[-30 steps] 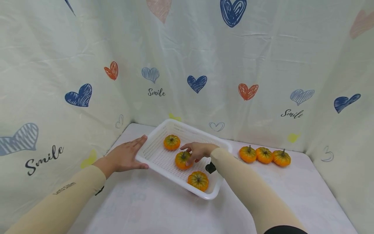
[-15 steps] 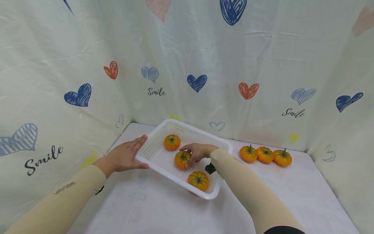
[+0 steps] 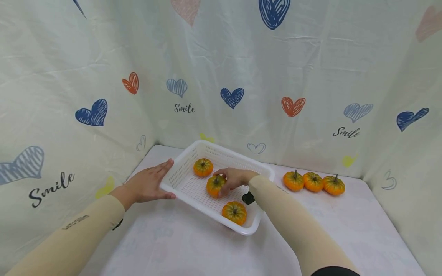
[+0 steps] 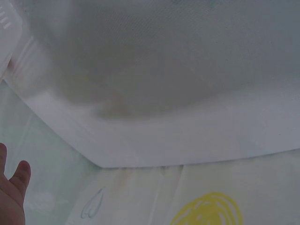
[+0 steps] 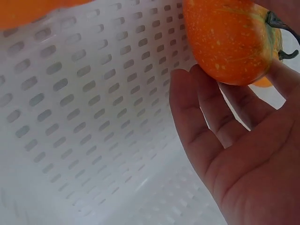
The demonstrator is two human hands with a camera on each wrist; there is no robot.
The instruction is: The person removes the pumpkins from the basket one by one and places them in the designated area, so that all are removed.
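Note:
A white perforated plastic basket [image 3: 207,212] stands on the table with three small orange pumpkins in it. My right hand [image 3: 234,179] reaches inside and holds the middle pumpkin [image 3: 213,186] between thumb and fingers; the right wrist view shows fingertips along the side of this pumpkin [image 5: 229,42] and its dark stem. Another pumpkin [image 3: 203,167] lies toward the far left of the basket, and a third pumpkin [image 3: 234,213] lies at the near right end. With fingers spread, my left hand [image 3: 146,186] touches the basket's left end. Only part of the left hand [image 4: 11,192] appears in the left wrist view.
Three more pumpkins [image 3: 313,182] sit in a row on the white table [image 3: 172,245], right of the basket. A pale curtain [image 3: 259,69] printed with hearts hangs behind and at both sides. The basket's far side is close to the table's back edge.
The right hand's fingers have drawn closer around the middle pumpkin, which has shifted very slightly upward in the head view. The left hand and basket have stayed in place.

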